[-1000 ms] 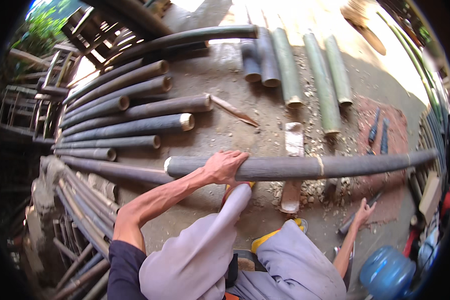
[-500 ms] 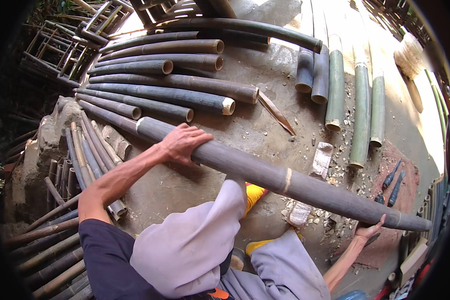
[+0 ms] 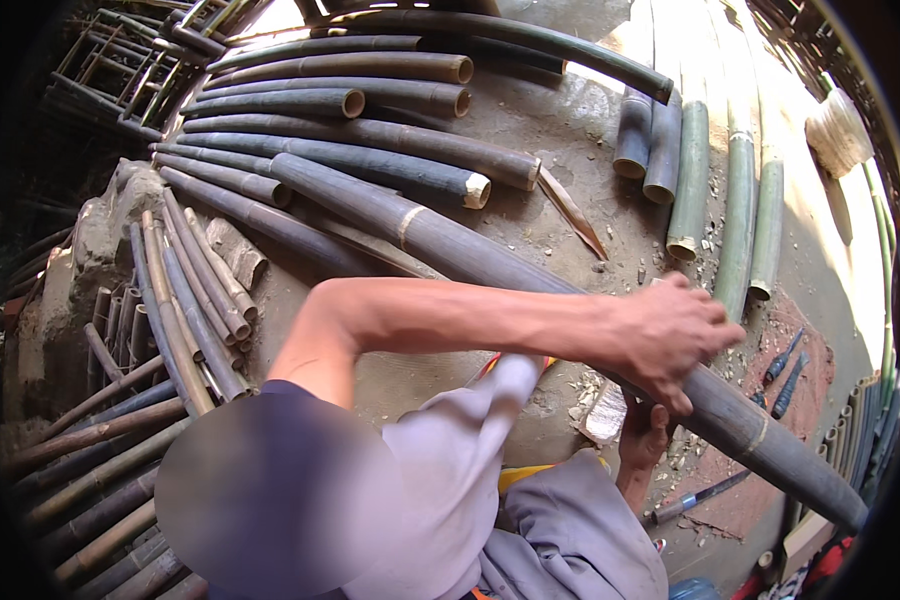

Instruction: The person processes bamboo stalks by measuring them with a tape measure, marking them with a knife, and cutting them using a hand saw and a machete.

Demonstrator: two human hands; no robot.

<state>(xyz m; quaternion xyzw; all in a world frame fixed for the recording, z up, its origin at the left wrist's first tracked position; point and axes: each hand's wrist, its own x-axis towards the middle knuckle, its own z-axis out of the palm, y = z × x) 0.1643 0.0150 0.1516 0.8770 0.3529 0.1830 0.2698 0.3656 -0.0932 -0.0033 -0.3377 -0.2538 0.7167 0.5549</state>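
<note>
A long dark bamboo pole [image 3: 470,245] slants from the upper left to the lower right in front of me. My left hand [image 3: 682,335] reaches across my body and clasps it from above, fingers toward the far side and thumb on the near side. Close by, my right hand [image 3: 645,432] holds the same pole from below, its fingers partly hidden behind it. Under the pole, near my right hand, lies a pale block [image 3: 605,412] among chips. A knife [image 3: 698,498] rests on the reddish mat [image 3: 735,465].
Several bamboo poles [image 3: 410,160] lie fanned out at the far left; green poles [image 3: 690,190] lie at the far right. Two dark-handled tools [image 3: 788,382] are on the mat's right. Thinner canes [image 3: 185,300] lean by a rock [image 3: 120,220] at left. A split bamboo strip [image 3: 570,215] lies beyond the pole.
My left hand has moved along the pole far to the right, next to my right hand. The right hand has shifted left. The pole has turned, its right end now lower and nearer.
</note>
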